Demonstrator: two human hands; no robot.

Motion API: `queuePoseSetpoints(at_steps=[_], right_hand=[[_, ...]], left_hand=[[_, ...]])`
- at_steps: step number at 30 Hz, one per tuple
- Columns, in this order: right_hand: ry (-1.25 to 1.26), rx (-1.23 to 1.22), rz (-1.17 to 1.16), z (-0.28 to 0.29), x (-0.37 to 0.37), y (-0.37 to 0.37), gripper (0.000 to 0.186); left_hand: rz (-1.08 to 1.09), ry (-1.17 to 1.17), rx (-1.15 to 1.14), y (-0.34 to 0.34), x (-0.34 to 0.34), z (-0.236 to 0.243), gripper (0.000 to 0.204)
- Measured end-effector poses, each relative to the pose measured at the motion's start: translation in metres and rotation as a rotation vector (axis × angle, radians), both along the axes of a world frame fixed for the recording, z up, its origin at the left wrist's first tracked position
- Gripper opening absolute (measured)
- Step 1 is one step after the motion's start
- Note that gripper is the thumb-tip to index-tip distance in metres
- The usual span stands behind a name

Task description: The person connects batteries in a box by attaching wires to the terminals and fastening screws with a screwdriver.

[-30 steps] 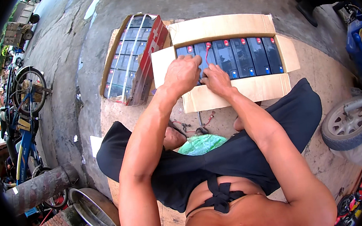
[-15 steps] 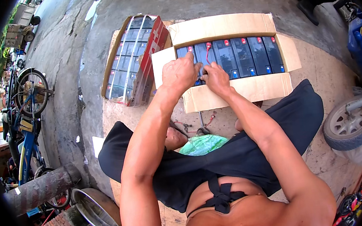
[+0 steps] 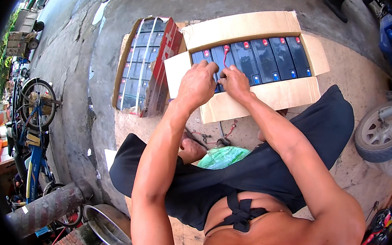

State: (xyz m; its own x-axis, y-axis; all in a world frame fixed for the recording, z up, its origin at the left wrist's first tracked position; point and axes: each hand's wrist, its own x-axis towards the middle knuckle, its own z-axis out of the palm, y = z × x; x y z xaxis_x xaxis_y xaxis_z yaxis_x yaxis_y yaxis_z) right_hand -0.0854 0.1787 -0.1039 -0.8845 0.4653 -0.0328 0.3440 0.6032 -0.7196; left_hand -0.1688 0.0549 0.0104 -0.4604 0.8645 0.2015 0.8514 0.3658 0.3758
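Note:
In front of me stands an open cardboard box (image 3: 259,100) holding several dark batteries (image 3: 265,58) in a row, with red and blue terminals. A short red wire (image 3: 225,59) runs from the red terminal of the second battery down to my fingers. My right hand (image 3: 236,82) pinches the wire's lower end over the front of that battery. Close beside it on the left, my left hand (image 3: 197,85) is curled with fingertips drawn together above the first two batteries. Whatever those fingers hold is hidden.
Left of the box stands a red-sided carton (image 3: 161,69) of strapped batteries. Between my feet lie a green plastic bag (image 3: 222,157) and red wires (image 3: 233,124). A bicycle (image 3: 34,136) and a metal basin (image 3: 107,228) are at left, a small wheel (image 3: 383,131) at right.
My left hand's fingers have drawn back from the first battery's red terminal toward my right hand. The right hand keeps nearly the same place on the wire. The whole view has shifted slightly.

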Motion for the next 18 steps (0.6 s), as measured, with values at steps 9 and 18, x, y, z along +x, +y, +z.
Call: queuePoseSetpoints(at_steps=[9,18], right_hand=[[0.258,0.166,0.063,-0.007,0.001,-0.003,0.018],[-0.026,-0.001,0.071,0.003,-0.017,0.013,0.021]], left_hand=[[0.043,-0.037,-0.081,0.006,0.006,0.010,0.017],[0.083,-0.144,-0.096,0.008,0.005,0.010,0.016]])
